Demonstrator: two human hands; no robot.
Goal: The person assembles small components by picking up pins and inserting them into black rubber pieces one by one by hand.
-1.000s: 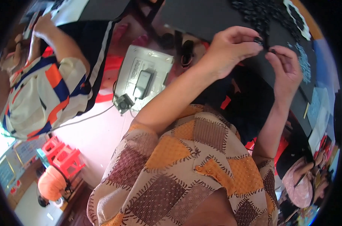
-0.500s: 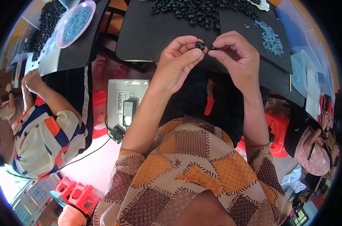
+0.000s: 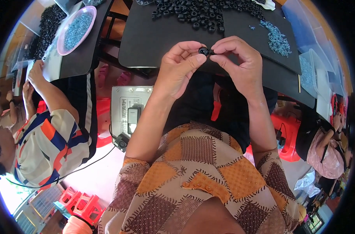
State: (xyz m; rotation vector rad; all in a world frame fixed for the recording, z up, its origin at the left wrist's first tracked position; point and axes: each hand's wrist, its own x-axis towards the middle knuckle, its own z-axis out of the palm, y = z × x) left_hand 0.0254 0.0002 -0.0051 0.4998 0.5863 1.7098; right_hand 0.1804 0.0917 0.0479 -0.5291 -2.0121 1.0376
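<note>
My left hand (image 3: 178, 70) pinches a round, glossy black plastic piece (image 3: 203, 51) between thumb and fingers, with its holed face turned up toward me. Close against its right side is a small dark piece (image 3: 212, 52), pinched by the fingertips of my right hand (image 3: 244, 65). Whether the small piece sits inside the black one or only touches it, I cannot tell. Both hands are held above the near edge of the black table (image 3: 146, 46). Beyond them lies a heap of similar black pieces (image 3: 195, 15).
Small translucent blue pieces (image 3: 278, 41) lie on a black board at the right, beside a clear bin (image 3: 312, 74). At the left, a pink-rimmed plate (image 3: 92, 24) holds more blue pieces. A person in a patterned shirt (image 3: 52, 144) sits there. A box (image 3: 121, 93) stands below the table.
My right hand has moved left, bringing the small dark piece up to the round black piece. A gap showed between them before. My left hand keeps its pinch.
</note>
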